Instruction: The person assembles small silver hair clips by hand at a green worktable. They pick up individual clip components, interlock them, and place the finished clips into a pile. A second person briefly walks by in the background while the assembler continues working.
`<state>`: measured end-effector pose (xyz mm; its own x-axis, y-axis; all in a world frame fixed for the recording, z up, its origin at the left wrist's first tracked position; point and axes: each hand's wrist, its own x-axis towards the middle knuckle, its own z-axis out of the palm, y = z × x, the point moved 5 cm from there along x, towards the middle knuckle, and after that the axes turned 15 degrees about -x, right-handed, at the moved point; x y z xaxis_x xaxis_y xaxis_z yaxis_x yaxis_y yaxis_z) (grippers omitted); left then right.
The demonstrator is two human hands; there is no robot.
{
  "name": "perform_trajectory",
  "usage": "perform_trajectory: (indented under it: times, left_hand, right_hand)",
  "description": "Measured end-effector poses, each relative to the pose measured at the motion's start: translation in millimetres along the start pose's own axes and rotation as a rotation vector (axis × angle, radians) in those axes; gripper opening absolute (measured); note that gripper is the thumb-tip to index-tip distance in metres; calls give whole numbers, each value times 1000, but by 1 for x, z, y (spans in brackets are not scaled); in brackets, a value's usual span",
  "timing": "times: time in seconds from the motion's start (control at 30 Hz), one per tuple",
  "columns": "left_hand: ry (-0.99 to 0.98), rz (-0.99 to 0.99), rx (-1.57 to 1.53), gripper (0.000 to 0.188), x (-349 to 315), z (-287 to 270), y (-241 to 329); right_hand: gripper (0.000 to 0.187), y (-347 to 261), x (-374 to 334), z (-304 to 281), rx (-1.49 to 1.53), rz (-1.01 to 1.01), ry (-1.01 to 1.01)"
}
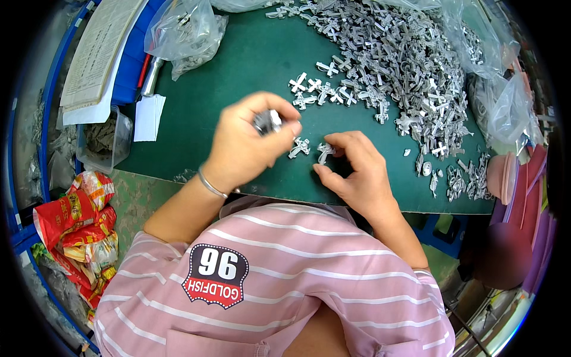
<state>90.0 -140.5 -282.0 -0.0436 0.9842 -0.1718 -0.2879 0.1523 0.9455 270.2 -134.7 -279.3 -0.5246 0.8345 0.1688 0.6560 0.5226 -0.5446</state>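
We have our left hand [253, 140] above the green desk [190, 113], its grip curled around a small dark-and-silver metal cluster [267, 122]. Our right hand [360, 169] is low over the desk, thumb and forefinger around a silver-grey, openwork metal piece [325, 153]; we cannot tell whether that grip is pinching it or only touching. A second silvery, branching metal piece [298, 147] lies just beside our left thumb, between the hands. All three are near the front edge, which both our forearms cross.

Beyond our right hand, a broad heap of silver-grey metal castings [398, 65] reaches toward the far edge, with loose silver cross-shaped pieces [321, 92] straggling from its near side, so room that way is tight. Leftward we have more room: a wide green stretch runs to the white paper slips [148, 118] near the left edge, below a clear plastic bag [190, 38].
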Motion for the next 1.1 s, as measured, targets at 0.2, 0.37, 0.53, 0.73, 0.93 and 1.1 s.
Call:
perform_trajectory:
  times: [0.2, 0.37, 0.53, 0.73, 0.93, 1.1]
  left_hand:
    - [-115, -241, -180, 12, -7, 18, -27]
    - [-135, -345, -253, 11, -7, 19, -29]
    - [-70, -323, -438, 14, -7, 17, -34]
    - [-127, -393, -902, 26, -8, 7, -37]
    - [-119, -349, -1111, 23, -4, -14, -38]
    - [-134, -385, -1159, 21, -4, -16, -41]
  right_hand:
    - [46, 6, -2, -2, 297, 94, 122]
    - [48, 5, -3, 3, 379, 91, 187]
    - [38, -9, 3, -8, 233, -84, 275]
    - [20, -13, 12, -10, 723, 14, 291]
    - [25, -14, 22, 8, 80, -143, 51]
    - [30, -16, 20, 15, -135, -179, 8]
